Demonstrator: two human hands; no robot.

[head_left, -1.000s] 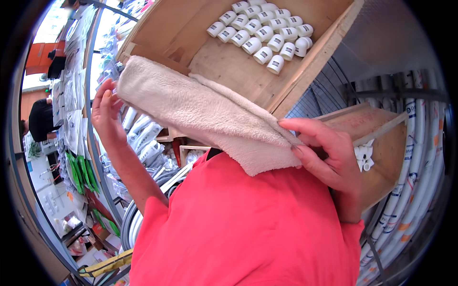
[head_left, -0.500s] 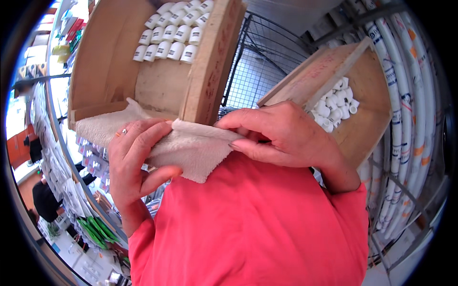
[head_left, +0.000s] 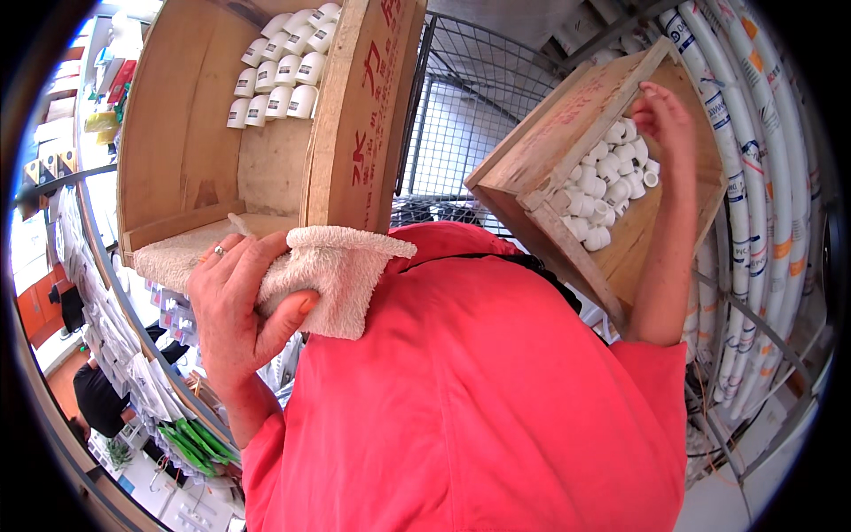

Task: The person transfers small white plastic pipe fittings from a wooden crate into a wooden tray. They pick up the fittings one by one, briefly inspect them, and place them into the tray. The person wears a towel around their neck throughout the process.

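My left hand (head_left: 235, 306) grips a cream terry cloth (head_left: 328, 270) at the near edge of the left wooden crate (head_left: 182, 115), fingers over it and thumb below. Part of the cloth lies along the crate's front board. Inside this crate, white plastic pipe fittings (head_left: 277, 102) stand in neat rows toward the far end. My right hand (head_left: 665, 115) is over the right wooden crate (head_left: 678, 186), at the far end of a loose heap of white pipe fittings (head_left: 612, 182). Its fingers are bent and apart, slightly blurred, with nothing visible in them.
Between the crates is a black wire-mesh rack (head_left: 465, 115). Long white pipes (head_left: 736, 204) stand along the right side. Packaged goods hang on a shelf (head_left: 106, 293) at the left, with green packets (head_left: 191, 443) lower down. A person in dark clothing (head_left: 99, 399) is at the far left.
My right hand has let go of the cloth and moved right and away from me to the right crate. My left hand keeps the cloth, whose free corner now hangs looser.
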